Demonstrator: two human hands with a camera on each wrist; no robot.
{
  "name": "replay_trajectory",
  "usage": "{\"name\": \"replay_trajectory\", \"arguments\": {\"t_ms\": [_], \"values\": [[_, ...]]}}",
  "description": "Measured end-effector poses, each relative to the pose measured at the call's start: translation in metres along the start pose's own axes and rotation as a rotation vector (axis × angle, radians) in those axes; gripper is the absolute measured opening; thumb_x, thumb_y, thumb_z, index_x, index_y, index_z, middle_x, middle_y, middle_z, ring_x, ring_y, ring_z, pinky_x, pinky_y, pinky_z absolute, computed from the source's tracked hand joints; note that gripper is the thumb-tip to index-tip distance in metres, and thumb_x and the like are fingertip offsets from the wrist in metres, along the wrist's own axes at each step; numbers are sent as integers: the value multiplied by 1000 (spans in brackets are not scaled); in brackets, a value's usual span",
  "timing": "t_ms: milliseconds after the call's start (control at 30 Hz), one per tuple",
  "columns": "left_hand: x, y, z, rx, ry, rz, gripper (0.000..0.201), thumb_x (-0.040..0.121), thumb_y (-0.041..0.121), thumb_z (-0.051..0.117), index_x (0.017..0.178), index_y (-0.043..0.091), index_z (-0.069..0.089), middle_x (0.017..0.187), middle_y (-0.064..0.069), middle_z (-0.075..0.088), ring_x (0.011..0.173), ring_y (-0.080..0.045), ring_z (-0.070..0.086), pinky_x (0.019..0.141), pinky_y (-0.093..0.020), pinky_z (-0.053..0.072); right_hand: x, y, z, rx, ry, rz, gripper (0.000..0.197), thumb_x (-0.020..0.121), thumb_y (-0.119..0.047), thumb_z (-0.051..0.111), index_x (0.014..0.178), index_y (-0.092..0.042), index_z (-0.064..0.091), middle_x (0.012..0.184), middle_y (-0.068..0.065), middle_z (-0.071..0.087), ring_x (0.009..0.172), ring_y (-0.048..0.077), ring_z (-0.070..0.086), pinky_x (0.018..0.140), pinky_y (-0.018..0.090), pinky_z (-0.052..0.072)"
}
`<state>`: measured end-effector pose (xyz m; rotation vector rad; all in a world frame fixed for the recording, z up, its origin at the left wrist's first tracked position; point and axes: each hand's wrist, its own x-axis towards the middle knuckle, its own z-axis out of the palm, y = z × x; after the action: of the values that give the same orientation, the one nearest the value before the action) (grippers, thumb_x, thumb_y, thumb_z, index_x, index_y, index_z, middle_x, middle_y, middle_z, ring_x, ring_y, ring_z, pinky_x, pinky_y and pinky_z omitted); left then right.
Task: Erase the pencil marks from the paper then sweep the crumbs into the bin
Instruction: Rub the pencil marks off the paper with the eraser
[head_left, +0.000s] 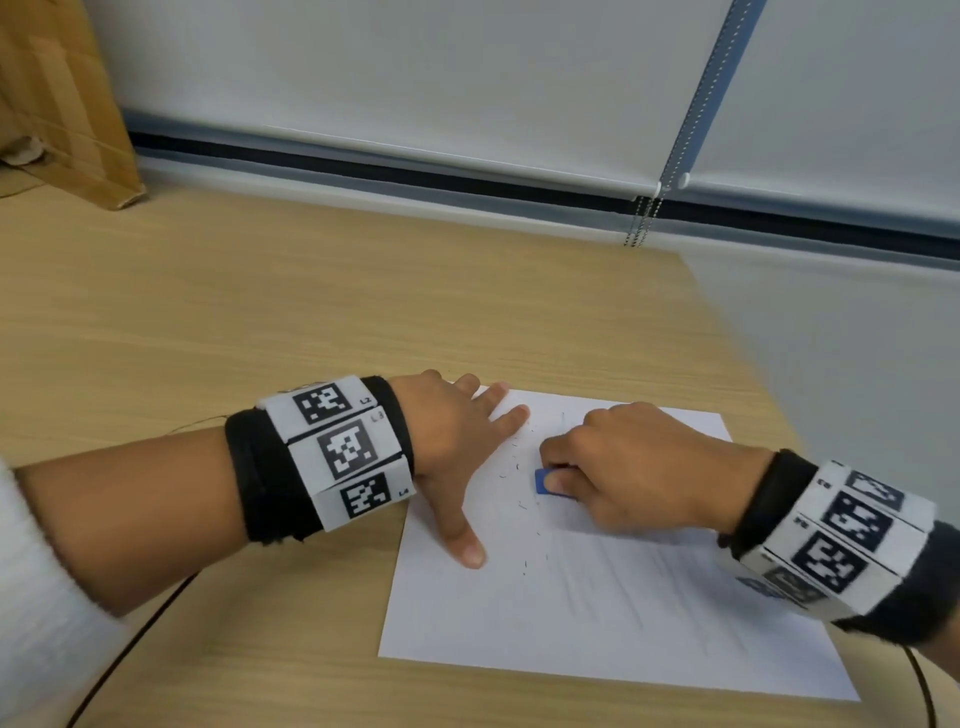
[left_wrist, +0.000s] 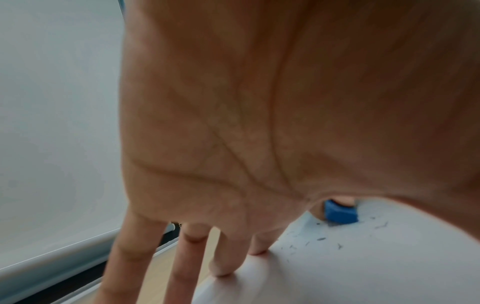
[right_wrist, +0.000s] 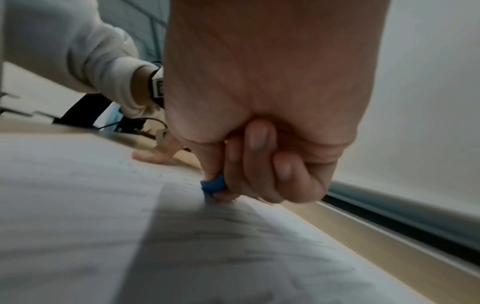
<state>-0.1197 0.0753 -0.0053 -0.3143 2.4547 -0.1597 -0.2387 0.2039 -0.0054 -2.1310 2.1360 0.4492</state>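
A white sheet of paper (head_left: 597, 613) with faint pencil strokes lies on the wooden table (head_left: 260, 312). My right hand (head_left: 618, 467) pinches a small blue eraser (head_left: 544, 480) and presses it onto the paper's upper middle. The eraser (left_wrist: 340, 214) also shows in the left wrist view, and in the right wrist view the eraser (right_wrist: 214, 184) sits under my curled fingers. Dark eraser crumbs (head_left: 511, 467) are scattered on the sheet around it. My left hand (head_left: 462, 447) lies flat with spread, straight fingers on the paper's left edge. No bin is in view.
A brown cardboard box (head_left: 57, 104) stands at the table's far left. A window blind with a bead chain (head_left: 644, 218) runs along the back. The table's right edge (head_left: 737, 338) is close to the paper. Black cables (head_left: 130, 649) trail by my forearms.
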Motion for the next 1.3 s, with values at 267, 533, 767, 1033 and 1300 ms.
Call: {"name": "replay_trajectory", "arguments": {"t_ms": [267, 533, 767, 1033, 1300], "values": [[2, 0, 0, 14, -1, 1, 141, 59, 78, 69, 152, 22, -20, 161, -5, -21, 149, -30, 0, 117, -46, 18, -16, -11, 0, 3, -63, -78, 23, 96, -37, 40, 81, -22, 48, 64, -2, 46, 58, 19, 37, 61, 33, 37], [5, -1, 2, 18, -10, -5, 142, 58, 79, 69, 151, 23, -23, 160, -4, -23, 148, -30, -2, 117, -46, 19, -35, -18, 1, 93, -163, -175, 15, 94, -34, 43, 82, -25, 45, 58, -3, 39, 55, 18, 37, 60, 34, 37], [6, -3, 4, 8, 1, -6, 143, 56, 82, 68, 151, 26, -23, 160, -1, -23, 149, -29, -3, 116, -47, 18, -17, -6, 3, 26, -28, -98, 18, 94, -31, 42, 78, -22, 42, 57, -5, 37, 55, 18, 37, 59, 35, 35], [4, -3, 3, 1, -13, -7, 142, 57, 80, 68, 151, 25, -23, 160, -2, -24, 149, -29, -5, 118, -48, 17, -30, -12, 4, 28, -75, -149, 16, 95, -36, 42, 87, -24, 49, 56, -5, 37, 52, 15, 35, 59, 35, 35], [4, -6, 6, -12, 19, 11, 141, 57, 81, 68, 152, 25, -20, 161, -2, -21, 149, -29, -3, 115, -47, 17, -40, -13, 5, 109, -115, -184, 18, 92, -36, 45, 90, -22, 55, 56, -2, 40, 54, 19, 38, 56, 31, 34]]}}
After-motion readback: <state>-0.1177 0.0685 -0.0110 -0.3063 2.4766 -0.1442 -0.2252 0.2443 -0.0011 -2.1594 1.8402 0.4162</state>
